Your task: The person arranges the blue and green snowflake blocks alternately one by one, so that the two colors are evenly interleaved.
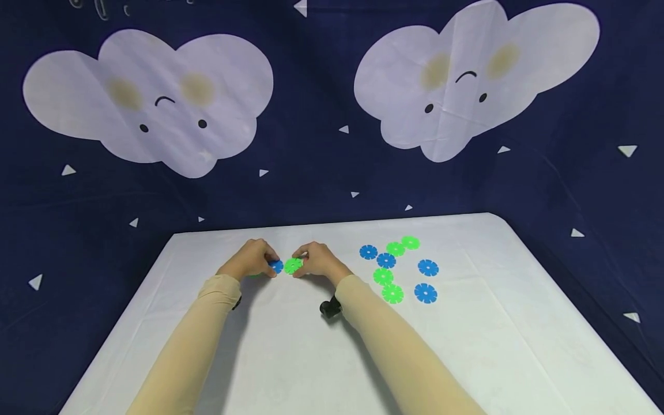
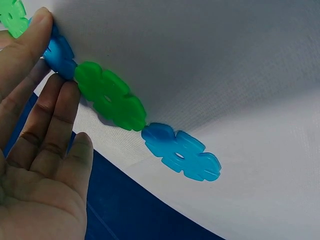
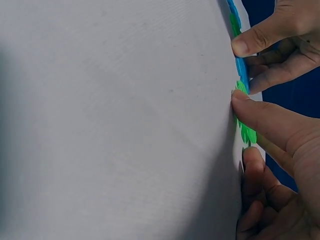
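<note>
Near the table's far edge, my left hand (image 1: 254,259) pinches a blue notched plastic disc (image 1: 276,266) between thumb and fingers. A green disc (image 2: 110,97) and another blue disc (image 2: 180,152) continue in a row from it in the left wrist view. Just to the right, my right hand (image 1: 317,260) pinches a green notched disc (image 1: 293,266) by its edges. In the right wrist view this green disc stands edge to edge with the blue one; whether they are interlocked I cannot tell. My left hand covers most of the row in the head view.
Several loose discs lie on the right of the white table (image 1: 280,357), among them a blue disc (image 1: 427,267) and a green disc (image 1: 392,293). Behind the table hangs a dark blue curtain (image 1: 311,173) with clouds. A black wrist camera (image 1: 330,307) sits under the right sleeve.
</note>
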Demonstrator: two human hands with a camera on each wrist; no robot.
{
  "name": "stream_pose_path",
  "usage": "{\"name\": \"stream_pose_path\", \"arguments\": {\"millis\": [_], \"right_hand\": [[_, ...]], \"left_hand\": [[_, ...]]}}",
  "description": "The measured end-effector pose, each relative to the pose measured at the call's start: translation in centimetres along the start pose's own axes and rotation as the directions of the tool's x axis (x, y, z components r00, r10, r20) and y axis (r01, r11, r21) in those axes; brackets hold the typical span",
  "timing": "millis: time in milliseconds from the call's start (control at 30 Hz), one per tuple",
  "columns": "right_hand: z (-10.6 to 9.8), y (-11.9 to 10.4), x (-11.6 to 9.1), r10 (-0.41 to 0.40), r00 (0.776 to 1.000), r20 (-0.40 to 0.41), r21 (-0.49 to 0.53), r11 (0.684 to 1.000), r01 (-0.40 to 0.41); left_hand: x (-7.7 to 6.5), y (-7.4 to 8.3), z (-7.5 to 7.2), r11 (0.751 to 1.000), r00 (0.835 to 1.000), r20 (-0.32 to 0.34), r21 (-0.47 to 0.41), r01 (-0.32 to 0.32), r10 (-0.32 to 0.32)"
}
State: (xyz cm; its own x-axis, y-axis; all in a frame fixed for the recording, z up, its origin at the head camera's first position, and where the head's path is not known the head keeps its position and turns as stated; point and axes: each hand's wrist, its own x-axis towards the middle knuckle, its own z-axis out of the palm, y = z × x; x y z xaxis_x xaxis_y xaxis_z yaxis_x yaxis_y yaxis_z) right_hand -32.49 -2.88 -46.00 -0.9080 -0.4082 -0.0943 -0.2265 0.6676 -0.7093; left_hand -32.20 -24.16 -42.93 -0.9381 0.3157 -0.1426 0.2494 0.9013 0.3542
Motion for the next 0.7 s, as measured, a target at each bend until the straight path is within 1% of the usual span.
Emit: {"name": "stream_pose_path", "arguments": {"millis": [400,700], "right_hand": [[0.32,0.03,0.00,0.005,1.000,0.002,0.010,1.000,-0.005],[0.26,0.12,0.01,0.005,1.000,0.008,0.001,1.000,-0.005]], "left_hand": [[-0.09,-0.15,0.07,1.000,1.000,-0.007,0.010,-0.006,0.006],[-0.18,0.21,0.02,1.000,1.000,-0.010,0.007,0.005,-0.005]]}}
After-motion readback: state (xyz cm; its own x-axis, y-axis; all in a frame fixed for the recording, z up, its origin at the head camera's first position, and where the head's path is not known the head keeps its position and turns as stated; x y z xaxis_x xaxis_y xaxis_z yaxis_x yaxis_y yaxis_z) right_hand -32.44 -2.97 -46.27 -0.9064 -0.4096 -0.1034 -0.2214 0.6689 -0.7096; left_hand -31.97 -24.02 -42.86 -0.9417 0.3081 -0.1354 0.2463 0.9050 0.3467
